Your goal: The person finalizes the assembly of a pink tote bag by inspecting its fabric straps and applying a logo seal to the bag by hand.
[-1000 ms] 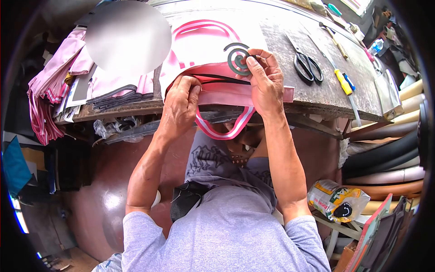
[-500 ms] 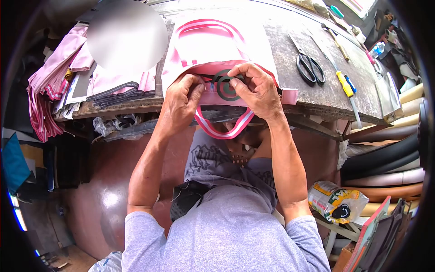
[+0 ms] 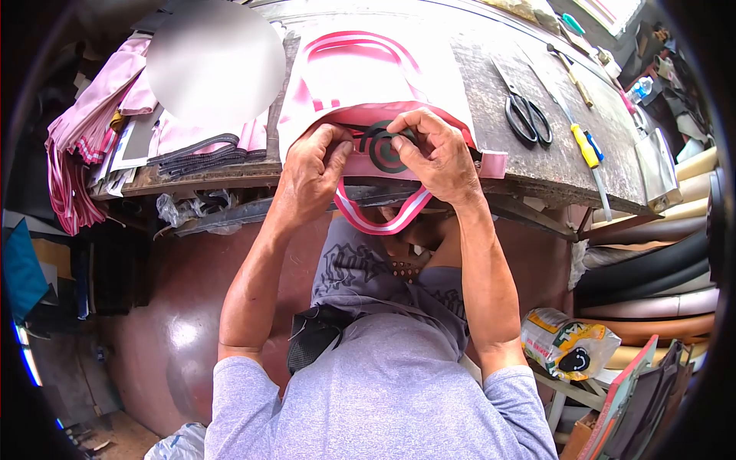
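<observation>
A pink bag (image 3: 368, 80) lies on the workbench with its mouth towards me; one pink-and-white striped handle (image 3: 381, 222) hangs over the bench edge, and the other lies on top. My left hand (image 3: 316, 165) is at the left of the bag's mouth, thumb and fingers pinched together; what is between them is hidden. My right hand (image 3: 435, 153) pinches a dark round coil (image 3: 383, 159) of strip-like material at the mouth. A thin dark band runs between the two hands, partly covered by the fingers.
Large black-handled scissors (image 3: 527, 119), a yellow-handled screwdriver (image 3: 586, 146) and a hammer (image 3: 571, 73) lie on the bench (image 3: 491, 61) to the right. Pink pieces (image 3: 100, 130) are stacked at left. Material rolls (image 3: 652, 261) and a plastic packet (image 3: 567, 343) are on the right.
My left hand has shifted slightly right, closer to the coil. My right hand keeps its pinch, and the bag stays in place; the view has moved slightly.
</observation>
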A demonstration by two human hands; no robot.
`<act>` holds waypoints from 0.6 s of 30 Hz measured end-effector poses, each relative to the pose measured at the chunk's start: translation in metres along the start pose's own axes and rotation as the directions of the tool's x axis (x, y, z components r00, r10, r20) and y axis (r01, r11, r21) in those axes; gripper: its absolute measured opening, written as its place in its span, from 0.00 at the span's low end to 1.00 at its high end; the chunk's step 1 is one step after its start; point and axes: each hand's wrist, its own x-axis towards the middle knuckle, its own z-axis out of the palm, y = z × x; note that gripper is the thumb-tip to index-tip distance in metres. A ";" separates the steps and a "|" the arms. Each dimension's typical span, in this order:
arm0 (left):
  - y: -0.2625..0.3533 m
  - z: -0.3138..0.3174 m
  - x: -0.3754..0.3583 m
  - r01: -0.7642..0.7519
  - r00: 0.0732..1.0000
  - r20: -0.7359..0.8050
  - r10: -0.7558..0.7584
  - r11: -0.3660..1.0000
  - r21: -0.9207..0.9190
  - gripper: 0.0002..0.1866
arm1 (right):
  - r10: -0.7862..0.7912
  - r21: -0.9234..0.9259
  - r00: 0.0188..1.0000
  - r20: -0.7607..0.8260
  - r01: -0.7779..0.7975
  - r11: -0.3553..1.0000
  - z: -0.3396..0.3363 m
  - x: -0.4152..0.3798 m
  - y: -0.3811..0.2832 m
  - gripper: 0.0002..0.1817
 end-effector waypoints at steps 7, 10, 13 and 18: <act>0.001 0.001 0.000 -0.012 1.000 -0.008 0.013 1.000 0.016 0.06 | -0.012 0.012 1.000 0.002 0.012 1.000 0.000 0.000 0.001 0.07; 0.001 0.001 0.000 -0.014 1.000 -0.012 0.014 1.000 0.012 0.06 | -0.005 -0.002 1.000 0.010 0.005 1.000 -0.001 0.000 0.000 0.07; 0.002 0.002 0.000 -0.025 0.999 -0.023 0.025 0.999 0.023 0.06 | -0.011 -0.003 1.000 0.009 0.011 1.000 -0.001 0.000 0.000 0.07; 0.004 0.002 0.002 0.034 0.999 -0.023 -0.035 0.999 -0.029 0.07 | -0.010 0.007 1.000 0.004 0.010 1.000 0.000 0.000 -0.002 0.07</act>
